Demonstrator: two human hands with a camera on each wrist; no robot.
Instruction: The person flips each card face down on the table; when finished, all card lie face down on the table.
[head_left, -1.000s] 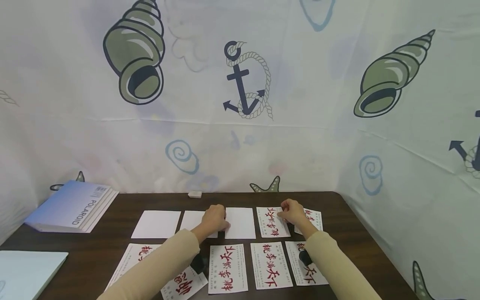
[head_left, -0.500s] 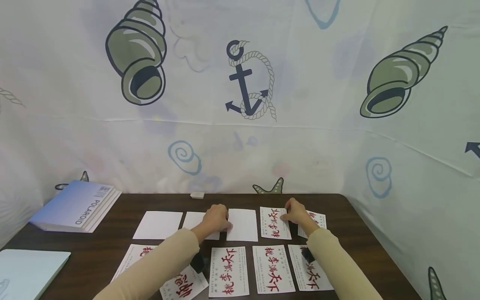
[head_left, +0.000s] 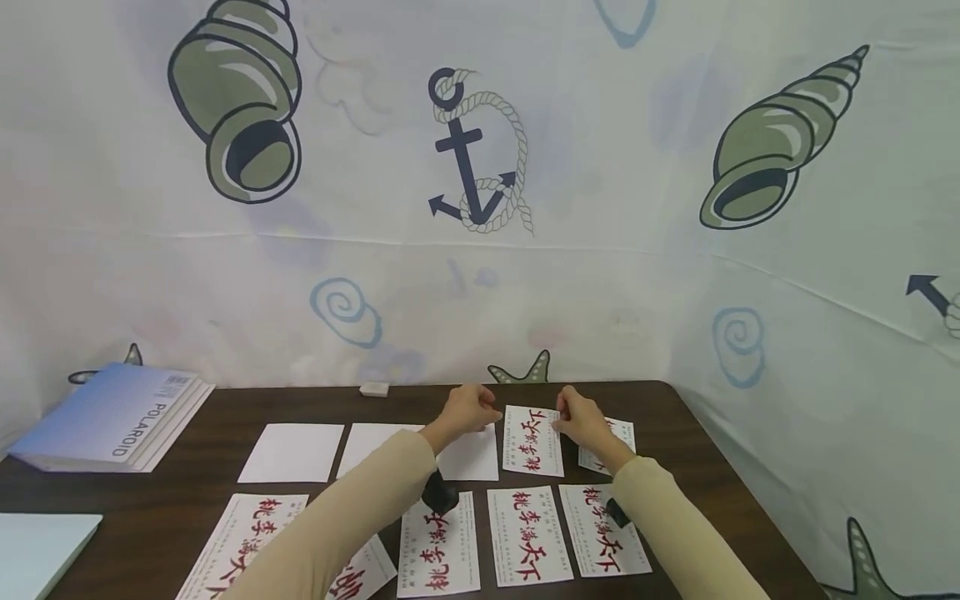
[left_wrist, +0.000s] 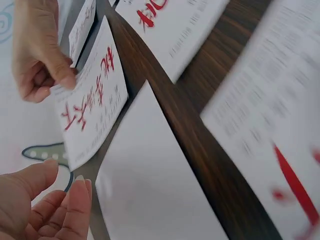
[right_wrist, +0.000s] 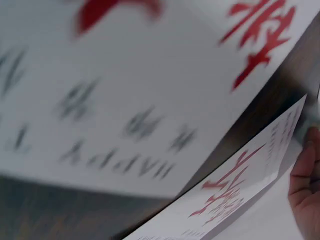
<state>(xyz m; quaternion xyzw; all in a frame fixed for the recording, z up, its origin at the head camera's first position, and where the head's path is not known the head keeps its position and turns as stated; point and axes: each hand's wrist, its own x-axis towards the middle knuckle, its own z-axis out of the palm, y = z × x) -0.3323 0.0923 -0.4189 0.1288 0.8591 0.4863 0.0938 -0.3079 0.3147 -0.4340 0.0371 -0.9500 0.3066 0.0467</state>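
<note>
My left hand hovers over the far edge of a blank white card. In the left wrist view, that left hand has its thumb and fingers apart with nothing between them. My right hand pinches the right edge of a white card with red brushed characters; its thumb lies on the card's face. The left wrist view shows this printed card slightly bowed at its near end. Another printed card lies partly hidden behind the right hand.
Two more blank cards lie to the left in the back row. The front row has several printed cards, partly covered by the left sleeve. A blue-covered stack marked POLAROID and a pale pad are at left. A small white block sits by the back edge.
My left hand has moved right and away from me, off the left edge of the third blank card to its far edge. The right hand stays at the printed card's edge.
</note>
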